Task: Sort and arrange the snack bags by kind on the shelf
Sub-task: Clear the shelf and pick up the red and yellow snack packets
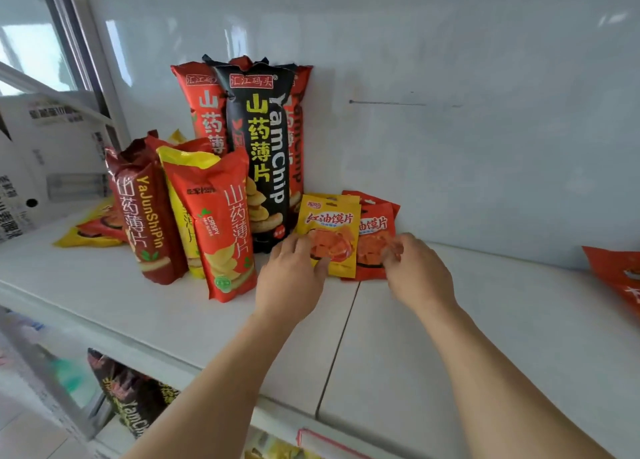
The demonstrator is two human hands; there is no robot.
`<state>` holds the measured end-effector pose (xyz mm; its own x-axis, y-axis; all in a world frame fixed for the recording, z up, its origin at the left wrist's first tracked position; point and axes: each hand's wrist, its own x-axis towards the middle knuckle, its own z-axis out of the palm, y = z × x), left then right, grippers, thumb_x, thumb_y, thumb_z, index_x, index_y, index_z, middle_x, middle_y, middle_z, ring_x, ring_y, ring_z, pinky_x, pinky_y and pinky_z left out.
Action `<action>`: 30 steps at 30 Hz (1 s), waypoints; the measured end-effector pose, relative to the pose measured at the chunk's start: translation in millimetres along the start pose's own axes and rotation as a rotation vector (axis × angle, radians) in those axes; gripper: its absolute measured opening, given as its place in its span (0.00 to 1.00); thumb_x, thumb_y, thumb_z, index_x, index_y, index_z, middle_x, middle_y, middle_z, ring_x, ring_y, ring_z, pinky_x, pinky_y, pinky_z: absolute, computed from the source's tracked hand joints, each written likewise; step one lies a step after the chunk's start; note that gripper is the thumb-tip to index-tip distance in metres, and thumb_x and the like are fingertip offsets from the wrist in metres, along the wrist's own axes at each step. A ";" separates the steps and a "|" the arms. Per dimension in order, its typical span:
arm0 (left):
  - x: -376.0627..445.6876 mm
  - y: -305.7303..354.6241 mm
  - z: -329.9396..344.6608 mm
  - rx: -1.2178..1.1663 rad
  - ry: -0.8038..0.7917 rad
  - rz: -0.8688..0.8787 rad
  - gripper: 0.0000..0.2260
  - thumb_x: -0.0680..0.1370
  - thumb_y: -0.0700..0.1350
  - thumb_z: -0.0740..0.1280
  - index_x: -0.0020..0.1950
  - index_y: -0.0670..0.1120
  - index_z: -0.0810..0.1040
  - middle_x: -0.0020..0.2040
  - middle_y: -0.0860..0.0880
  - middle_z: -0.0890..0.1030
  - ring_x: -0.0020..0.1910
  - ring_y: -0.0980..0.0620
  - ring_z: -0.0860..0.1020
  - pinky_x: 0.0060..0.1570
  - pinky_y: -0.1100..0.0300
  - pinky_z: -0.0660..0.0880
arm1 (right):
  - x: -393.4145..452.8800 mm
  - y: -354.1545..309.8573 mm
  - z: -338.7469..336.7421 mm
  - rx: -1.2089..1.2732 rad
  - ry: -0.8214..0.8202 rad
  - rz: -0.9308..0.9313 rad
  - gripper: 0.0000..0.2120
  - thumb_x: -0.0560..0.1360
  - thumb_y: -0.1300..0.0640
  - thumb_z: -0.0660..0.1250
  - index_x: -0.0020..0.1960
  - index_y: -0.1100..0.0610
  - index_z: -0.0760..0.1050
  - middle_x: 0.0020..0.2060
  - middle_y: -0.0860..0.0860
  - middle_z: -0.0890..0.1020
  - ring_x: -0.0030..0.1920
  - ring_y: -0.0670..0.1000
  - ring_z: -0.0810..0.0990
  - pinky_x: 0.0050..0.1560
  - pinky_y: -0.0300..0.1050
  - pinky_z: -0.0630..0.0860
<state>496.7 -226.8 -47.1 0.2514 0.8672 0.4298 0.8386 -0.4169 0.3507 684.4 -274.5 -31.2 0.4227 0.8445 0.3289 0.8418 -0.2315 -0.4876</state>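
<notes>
small yellow snack pouch (329, 231) is stood on white shelf (485, 320), gripped at its lower left by left hand (294, 271), fingers curled. red snack pouch (375, 240) just behind is pinched by right hand (415, 268). tall black yam chip bag (259, 153) is leaned on wall at left, red crispy yam bag (221, 230) in front; another red bag (620, 275) is lying far right.

White shelf (450, 337): tall yam chip bags (258, 153) upright left-ctr, small pouches (329, 233) beside, flat packs (93, 231) far left.
</notes>
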 end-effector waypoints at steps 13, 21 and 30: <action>69.6 3.7 47.7 -0.069 -0.178 -0.398 0.36 0.80 0.66 0.55 0.78 0.41 0.58 0.74 0.42 0.68 0.71 0.39 0.68 0.69 0.48 0.65 | 100.8 14.1 48.3 0.327 -0.148 0.320 0.24 0.80 0.41 0.59 0.68 0.57 0.70 0.64 0.58 0.78 0.64 0.62 0.76 0.61 0.53 0.72; 72.9 -2.2 49.3 -0.113 -0.172 -0.397 0.36 0.79 0.67 0.58 0.79 0.45 0.59 0.73 0.44 0.71 0.70 0.40 0.67 0.68 0.49 0.63 | 116.2 19.2 47.3 0.567 -0.105 0.409 0.09 0.78 0.55 0.67 0.53 0.60 0.80 0.51 0.58 0.84 0.49 0.59 0.83 0.55 0.52 0.79; 81.7 -7.1 45.8 -0.769 -0.164 -0.534 0.22 0.73 0.56 0.69 0.64 0.51 0.72 0.62 0.50 0.76 0.59 0.46 0.75 0.61 0.50 0.73 | 107.3 29.3 38.3 1.054 -0.230 0.567 0.05 0.79 0.58 0.67 0.52 0.59 0.79 0.45 0.59 0.86 0.43 0.57 0.86 0.50 0.60 0.82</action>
<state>533.4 -140.5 -52.6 0.0408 0.9980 -0.0473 0.3288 0.0313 0.9439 741.5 -172.1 -41.2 0.4827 0.8415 -0.2427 -0.1728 -0.1802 -0.9683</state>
